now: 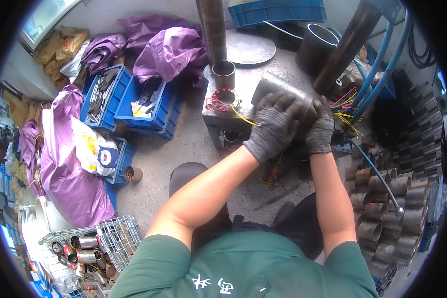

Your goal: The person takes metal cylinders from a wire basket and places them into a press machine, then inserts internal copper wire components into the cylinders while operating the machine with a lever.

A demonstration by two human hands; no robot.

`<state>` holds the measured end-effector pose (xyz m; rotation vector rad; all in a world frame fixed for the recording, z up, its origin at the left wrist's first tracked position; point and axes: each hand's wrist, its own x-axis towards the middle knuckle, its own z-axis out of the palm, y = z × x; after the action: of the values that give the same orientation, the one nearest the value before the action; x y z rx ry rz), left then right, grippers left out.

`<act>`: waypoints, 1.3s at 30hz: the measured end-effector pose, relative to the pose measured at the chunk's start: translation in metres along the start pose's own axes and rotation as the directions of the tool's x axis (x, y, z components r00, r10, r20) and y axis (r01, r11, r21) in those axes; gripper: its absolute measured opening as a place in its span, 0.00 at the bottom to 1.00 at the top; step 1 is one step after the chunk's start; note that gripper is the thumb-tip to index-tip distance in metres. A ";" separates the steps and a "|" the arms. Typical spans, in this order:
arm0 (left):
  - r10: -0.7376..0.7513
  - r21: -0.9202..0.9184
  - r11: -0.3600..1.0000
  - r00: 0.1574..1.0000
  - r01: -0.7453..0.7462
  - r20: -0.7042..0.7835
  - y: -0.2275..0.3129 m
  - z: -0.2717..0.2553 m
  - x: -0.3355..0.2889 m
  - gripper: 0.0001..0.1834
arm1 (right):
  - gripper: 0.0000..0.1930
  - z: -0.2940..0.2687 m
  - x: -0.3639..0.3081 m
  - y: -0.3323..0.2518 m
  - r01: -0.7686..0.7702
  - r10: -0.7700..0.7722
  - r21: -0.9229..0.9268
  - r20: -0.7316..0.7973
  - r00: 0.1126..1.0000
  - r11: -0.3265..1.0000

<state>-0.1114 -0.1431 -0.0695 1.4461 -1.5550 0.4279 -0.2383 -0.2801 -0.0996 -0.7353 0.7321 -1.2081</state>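
Both my hands wear dark grey knit gloves and close on a grey metal cylinder (273, 87) lying on its side on a metal work block (233, 116). My left hand (274, 124) wraps over the cylinder's top and front. My right hand (321, 128) grips its right end, where coloured wires (346, 102) stick out. A wound motor stator (224, 98) with red and yellow leads sits on the block just left of the cylinder. A short steel sleeve (224, 73) stands upright behind it.
Stacked steel sleeves (382, 218) fill the right side. Blue crates (144, 107) and purple bags (171, 49) lie at left and behind. A wire basket (97, 248) of sleeves sits lower left. Two dark posts (213, 30) and blue hoses (382, 59) rise behind the block.
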 end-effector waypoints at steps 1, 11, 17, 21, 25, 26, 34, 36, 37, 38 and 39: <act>-0.008 -0.004 1.000 0.999 0.008 0.031 0.002 0.010 0.000 0.30 | 0.30 -0.013 0.004 -0.001 0.022 -0.022 -0.021 -0.019 1.000 1.000; -0.089 0.208 0.975 0.994 0.073 0.069 0.016 0.051 0.014 0.28 | 0.22 -0.101 0.011 -0.064 -0.242 0.270 0.155 -0.200 0.942 0.958; 0.026 -0.141 0.989 0.989 -0.046 -0.145 -0.007 0.036 0.017 0.14 | 0.22 -0.095 0.005 -0.069 0.093 -0.154 -0.196 -0.322 0.934 0.976; -0.037 -0.373 0.927 0.983 -0.033 -0.179 -0.017 0.032 0.013 0.18 | 0.25 -0.085 -0.001 -0.069 0.296 -0.388 -0.386 -0.186 0.903 0.874; -0.453 -0.573 0.792 0.833 0.211 -0.319 -0.006 0.038 0.025 0.21 | 0.28 -0.072 -0.007 -0.071 0.661 -0.626 -0.714 0.410 0.663 0.232; -0.559 -0.617 0.726 0.783 0.304 -0.273 -0.010 0.031 0.028 0.23 | 0.27 -0.064 -0.008 -0.072 0.684 -0.553 -0.716 0.518 0.653 0.136; -0.410 -0.560 0.788 0.896 0.255 -0.170 -0.054 0.033 0.043 0.35 | 0.25 -0.013 -0.023 -0.090 0.848 -0.369 -0.420 0.881 0.297 -0.322; -0.318 -0.366 0.898 0.936 0.246 -0.152 -0.051 0.025 0.042 0.27 | 0.24 -0.010 -0.018 -0.092 0.827 -0.411 -0.415 0.876 0.251 -0.380; -0.319 -0.316 0.910 0.940 0.268 -0.119 -0.050 0.021 0.040 0.24 | 0.23 -0.007 -0.019 -0.091 0.811 -0.439 -0.453 0.854 0.277 -0.369; -0.317 -0.268 0.921 0.945 0.284 -0.088 -0.047 0.018 0.041 0.21 | 0.22 -0.008 -0.015 -0.091 0.804 -0.460 -0.477 0.838 0.293 -0.355; -0.313 -0.259 0.922 0.948 0.288 -0.060 -0.046 0.015 0.042 0.22 | 0.22 -0.013 -0.007 -0.090 0.768 -0.490 -0.494 0.828 0.273 -0.407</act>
<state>-0.0699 -0.1905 -0.0584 1.4136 -1.2300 0.1155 -0.2987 -0.2922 -0.0324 -2.8656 0.7438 -1.5792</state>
